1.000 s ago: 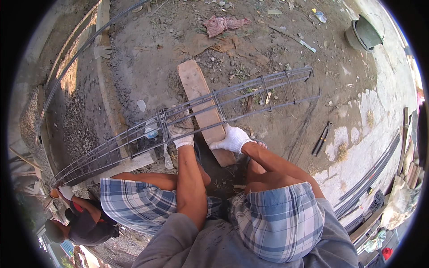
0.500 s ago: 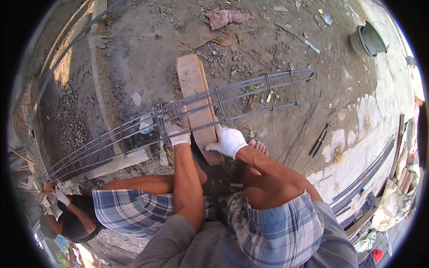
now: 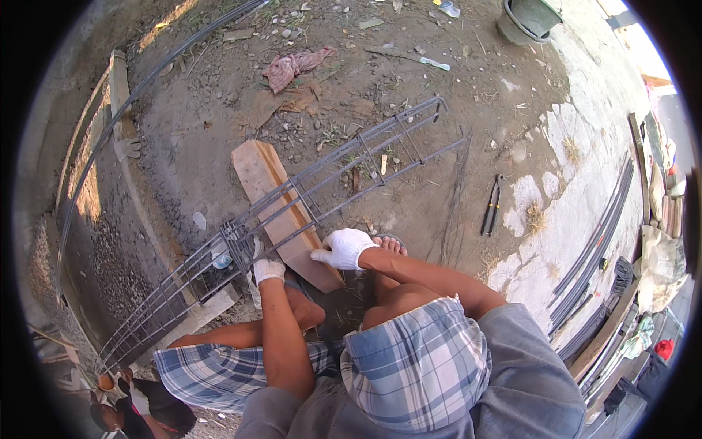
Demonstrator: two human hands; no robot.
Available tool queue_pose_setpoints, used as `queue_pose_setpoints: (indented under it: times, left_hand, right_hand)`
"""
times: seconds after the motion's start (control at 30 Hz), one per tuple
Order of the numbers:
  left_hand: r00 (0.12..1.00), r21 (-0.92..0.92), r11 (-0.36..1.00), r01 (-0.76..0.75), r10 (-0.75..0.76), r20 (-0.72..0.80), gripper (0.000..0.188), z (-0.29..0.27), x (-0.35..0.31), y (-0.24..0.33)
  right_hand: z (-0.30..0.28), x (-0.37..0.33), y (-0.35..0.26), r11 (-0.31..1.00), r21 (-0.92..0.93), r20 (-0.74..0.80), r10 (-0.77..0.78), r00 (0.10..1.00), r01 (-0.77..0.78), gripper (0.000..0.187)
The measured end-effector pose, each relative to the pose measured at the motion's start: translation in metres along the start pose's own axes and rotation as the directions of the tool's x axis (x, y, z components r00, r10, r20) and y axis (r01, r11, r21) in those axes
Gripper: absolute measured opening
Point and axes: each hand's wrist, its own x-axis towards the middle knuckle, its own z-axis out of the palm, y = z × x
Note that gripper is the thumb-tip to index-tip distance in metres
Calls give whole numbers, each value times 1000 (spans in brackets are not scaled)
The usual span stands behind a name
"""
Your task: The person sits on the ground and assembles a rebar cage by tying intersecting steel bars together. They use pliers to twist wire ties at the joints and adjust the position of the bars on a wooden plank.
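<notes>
Crouched over a long steel rebar cage (image 3: pixel 303 201), slanting from near left to far right above bare dirt (image 3: pixel 424 212) and crossing over a wooden plank (image 3: pixel 301 257). Reaching in under the bunched stirrups (image 3: pixel 234 243) with the left hand (image 3: pixel 269 269), gloved and mostly hidden at the fingers, so impossible to tell how far closed or whether gripping anything. Keeping the right hand (image 3: pixel 345 249), also gloved, at the plank's right edge, near side of the cage: partly open, thumb spread toward the wood, either touching or just beside it, and with no bar in its grasp. Likely heavy and unwieldy as a whole cage, stiff at the stirrups but apt to flex or sway along its length. Probably rough rather than slippery under knit gloves, and hardly fragile, though perhaps liable to shift at any loose tie. Best taken by the long outer bars, close against a stirrup, with hands well apart to check twisting, and away from the protruding ends at far right. Probably lighter and rigid in the plank's case, best held by its side edges. Well to the right, on the ground, long-handled pliers (image 3: pixel 497 190).
</notes>
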Motion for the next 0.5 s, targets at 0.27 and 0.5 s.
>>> queue_pose_setpoints:
  times: [0.27,0.5]
  left_hand:
    - [967,779,627,10,192,-167,45,79,-168,-27]
    - [837,844,-32,-535,-158,524,44,158,-250,-49]
  right_hand:
    - [0,-81,65,938,331,-268,-11,963,103,40]
    - [18,-97,62,804,551,-286,-71,956,224,80]
